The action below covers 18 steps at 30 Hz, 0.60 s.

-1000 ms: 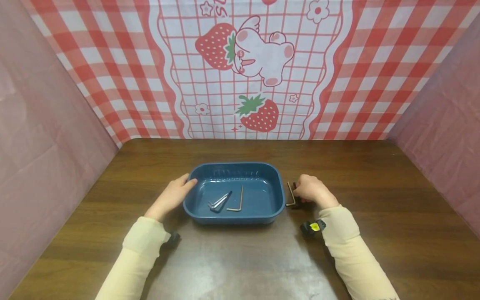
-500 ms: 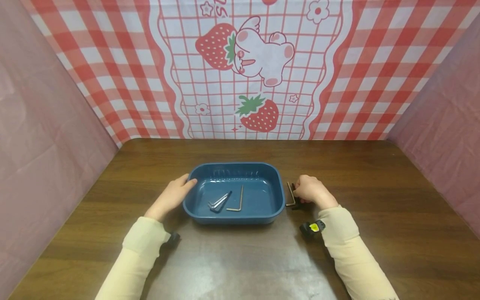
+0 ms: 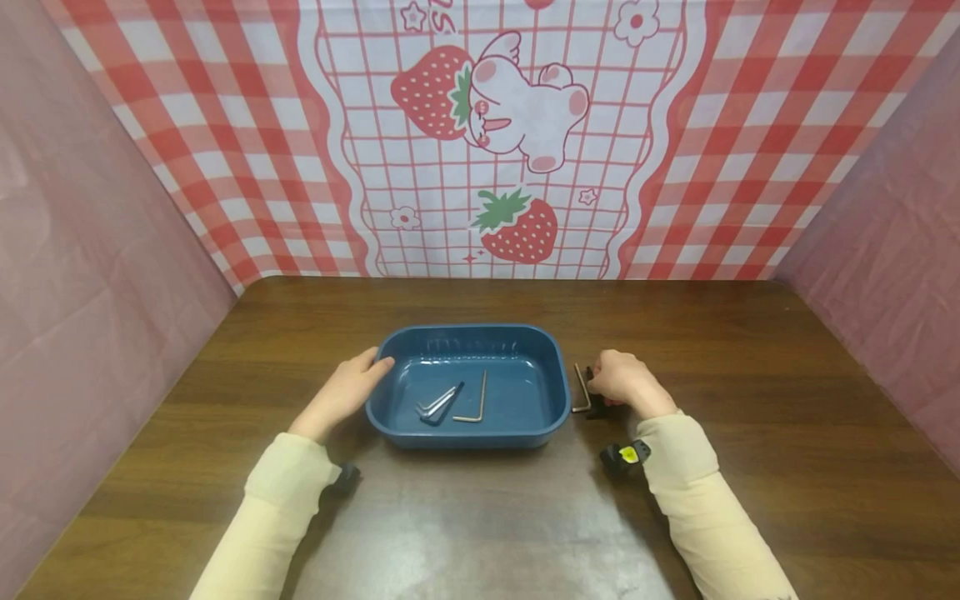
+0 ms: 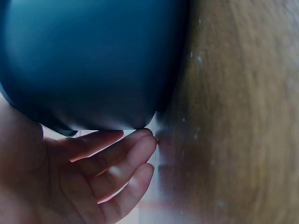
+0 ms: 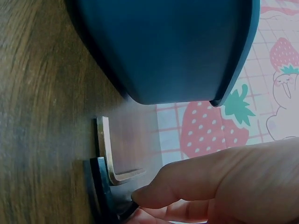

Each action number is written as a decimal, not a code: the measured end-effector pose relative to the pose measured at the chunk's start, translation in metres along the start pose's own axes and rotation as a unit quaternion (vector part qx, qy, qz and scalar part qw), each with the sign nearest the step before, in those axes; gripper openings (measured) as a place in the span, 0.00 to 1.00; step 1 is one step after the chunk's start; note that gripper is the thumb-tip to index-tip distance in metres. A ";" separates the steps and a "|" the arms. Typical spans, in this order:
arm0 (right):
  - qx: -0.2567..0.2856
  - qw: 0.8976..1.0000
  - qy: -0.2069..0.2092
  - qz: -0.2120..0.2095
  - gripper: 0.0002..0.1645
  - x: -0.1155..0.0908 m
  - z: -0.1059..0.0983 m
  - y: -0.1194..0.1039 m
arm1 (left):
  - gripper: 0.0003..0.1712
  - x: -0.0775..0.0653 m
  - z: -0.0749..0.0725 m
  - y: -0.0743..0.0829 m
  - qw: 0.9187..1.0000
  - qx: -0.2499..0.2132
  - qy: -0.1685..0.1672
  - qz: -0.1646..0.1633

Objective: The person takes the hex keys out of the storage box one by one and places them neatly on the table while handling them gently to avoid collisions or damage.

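My left hand (image 3: 347, 390) holds the left end of a blue rectangular basin (image 3: 468, 439), thumb over the rim and fingers along the outside wall, as the left wrist view shows. My right hand (image 3: 626, 383) is beside the basin's right end. In the right wrist view its thumb and fingertips pinch one arm of a black hex key (image 5: 101, 182), low at the tabletop. Right alongside lies a brass-coloured hex key (image 5: 107, 149). Inside the basin, a brass-coloured hex key (image 3: 482, 396) lies apart from a small cluster of silvery hex keys (image 3: 437, 404).
The basin stands on a brown wooden table (image 3: 465, 517). A red-and-white checked cloth (image 3: 487, 167) with strawberries hangs behind it, and pinkish cloths (image 3: 97, 250) flank both sides. Both wrists wear small dark devices; the right one (image 3: 624, 455) has a yellow mark.
Hardly anything differs. My right hand shifts very slightly at the black hex key, while my left hand, the basin and the hex keys in it stay in place.
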State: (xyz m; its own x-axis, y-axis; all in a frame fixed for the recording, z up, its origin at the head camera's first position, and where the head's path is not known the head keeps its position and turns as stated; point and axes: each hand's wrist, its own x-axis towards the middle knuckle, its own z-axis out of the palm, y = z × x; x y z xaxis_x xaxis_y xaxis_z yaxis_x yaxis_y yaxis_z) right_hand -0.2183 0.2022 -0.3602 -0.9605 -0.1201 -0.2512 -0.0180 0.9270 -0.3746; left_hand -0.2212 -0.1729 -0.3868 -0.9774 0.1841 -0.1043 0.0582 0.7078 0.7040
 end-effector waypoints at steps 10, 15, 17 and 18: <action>-0.008 1.000 -0.001 0.003 0.18 0.001 -0.001 0.001 | 0.30 0.000 0.000 0.001 1.000 0.004 -0.001 -0.003; -0.012 1.000 0.004 0.007 0.18 0.001 -0.001 0.002 | 0.30 -0.001 -0.001 0.001 1.000 0.004 -0.001 -0.003; -0.014 1.000 0.004 0.009 0.17 0.002 -0.001 0.002 | 0.30 -0.001 -0.001 0.001 1.000 0.005 -0.001 -0.003; -0.015 1.000 0.005 0.011 0.17 0.002 -0.001 0.002 | 0.30 0.000 -0.001 0.001 1.000 0.005 -0.001 -0.003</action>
State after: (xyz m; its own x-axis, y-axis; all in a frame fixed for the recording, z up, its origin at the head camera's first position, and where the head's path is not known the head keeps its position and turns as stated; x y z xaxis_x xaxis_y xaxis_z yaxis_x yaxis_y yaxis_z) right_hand -0.2202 0.2043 -0.3609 -0.9632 -0.0972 -0.2504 -0.0056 0.9394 -0.3429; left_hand -0.2209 -0.1726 -0.3854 -0.9773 0.1807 -0.1102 0.0540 0.7164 0.6956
